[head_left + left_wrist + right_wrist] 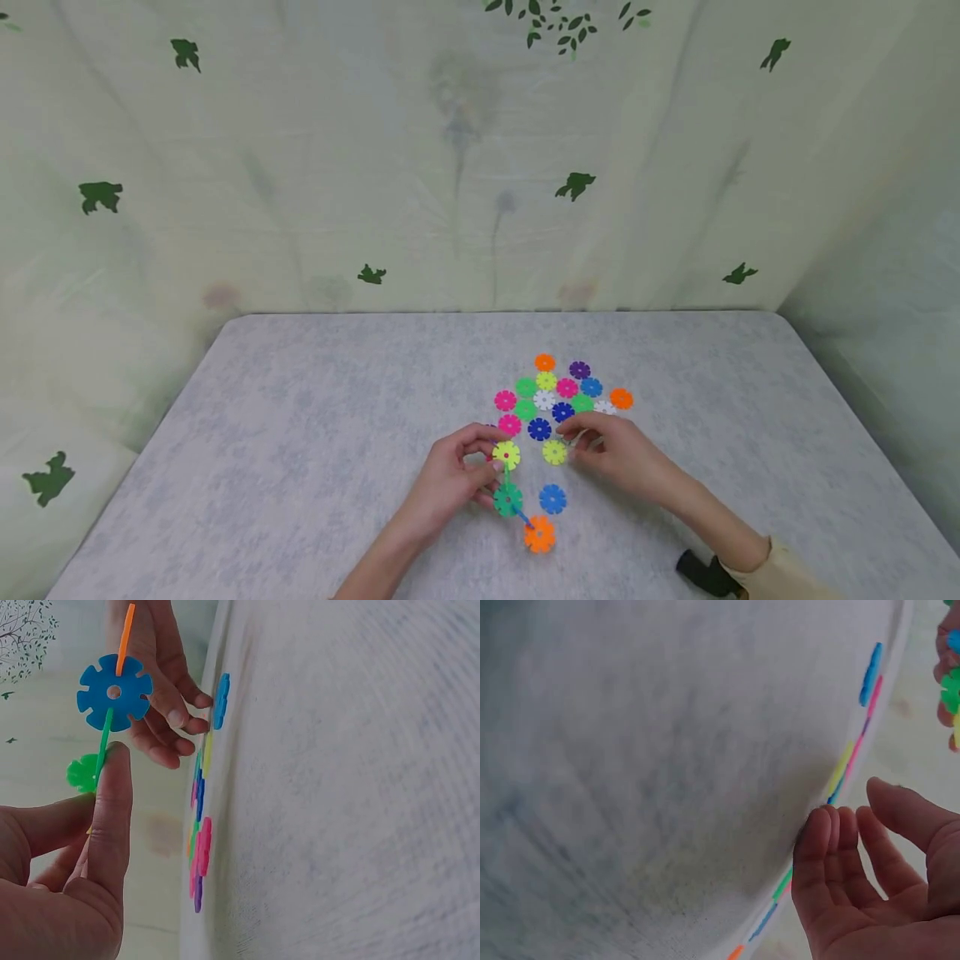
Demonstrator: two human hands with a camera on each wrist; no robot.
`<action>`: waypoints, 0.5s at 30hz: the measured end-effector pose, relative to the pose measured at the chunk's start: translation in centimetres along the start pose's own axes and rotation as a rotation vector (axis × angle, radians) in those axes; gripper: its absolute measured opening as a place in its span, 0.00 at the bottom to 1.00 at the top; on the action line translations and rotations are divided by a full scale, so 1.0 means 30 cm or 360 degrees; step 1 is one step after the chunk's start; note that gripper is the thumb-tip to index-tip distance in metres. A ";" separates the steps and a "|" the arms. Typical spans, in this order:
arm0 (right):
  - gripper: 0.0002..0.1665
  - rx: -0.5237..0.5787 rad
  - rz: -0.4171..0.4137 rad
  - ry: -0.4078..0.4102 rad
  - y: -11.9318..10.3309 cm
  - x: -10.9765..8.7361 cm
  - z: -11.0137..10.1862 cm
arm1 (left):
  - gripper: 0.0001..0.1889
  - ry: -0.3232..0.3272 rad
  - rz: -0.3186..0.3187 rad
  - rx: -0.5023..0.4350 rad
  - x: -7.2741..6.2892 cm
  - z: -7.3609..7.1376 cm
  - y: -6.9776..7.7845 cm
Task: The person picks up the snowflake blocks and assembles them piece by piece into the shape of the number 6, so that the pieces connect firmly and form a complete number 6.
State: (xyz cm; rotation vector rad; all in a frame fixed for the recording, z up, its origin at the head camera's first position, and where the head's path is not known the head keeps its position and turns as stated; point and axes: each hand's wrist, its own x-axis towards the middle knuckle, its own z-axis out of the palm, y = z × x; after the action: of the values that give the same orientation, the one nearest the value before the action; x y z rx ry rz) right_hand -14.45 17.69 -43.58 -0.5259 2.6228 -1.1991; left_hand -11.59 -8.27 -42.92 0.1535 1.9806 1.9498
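Observation:
My left hand [442, 483] pinches a chain of slotted plastic flower discs, held above the table. In the head view, a yellow disc [513, 462], a green disc [501, 505] and an orange disc [546, 543] show in it. The left wrist view shows a blue disc [129, 705] of the chain face-on, joined to an edge-on green disc [103, 750]. My right hand [622, 454] hovers beside a loose yellow disc [554, 452]. Its fingers are loosely bent, with the thumb apart, and nothing shows between them in the right wrist view.
Several loose discs lie flat in a cluster beyond my hands, among them a dark blue disc [539, 429] and an orange disc [621, 398]. A loose blue disc [552, 499] lies nearer me. A black object [705, 574] is by the right wrist. Fabric [480, 167] hangs behind the grey table [300, 400].

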 end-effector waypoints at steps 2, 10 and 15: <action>0.17 -0.0037 -0.0010 -0.0050 0.002 0.009 0.002 | 0.17 -0.0001 -0.0004 -0.0012 0.000 0.000 0.000; 0.15 -0.0213 -0.0017 -0.0161 0.001 0.041 0.018 | 0.14 0.0007 -0.0003 -0.0034 -0.001 0.001 0.005; 0.16 -0.0238 0.0043 -0.0183 -0.011 0.049 0.027 | 0.13 0.0027 -0.0001 -0.0027 -0.001 0.002 0.003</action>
State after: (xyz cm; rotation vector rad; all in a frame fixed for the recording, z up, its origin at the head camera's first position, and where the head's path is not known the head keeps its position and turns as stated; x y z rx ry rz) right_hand -15.44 16.35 -43.91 -0.5662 2.6250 -0.9403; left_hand -11.56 -8.22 -42.82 0.1328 1.9737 1.9736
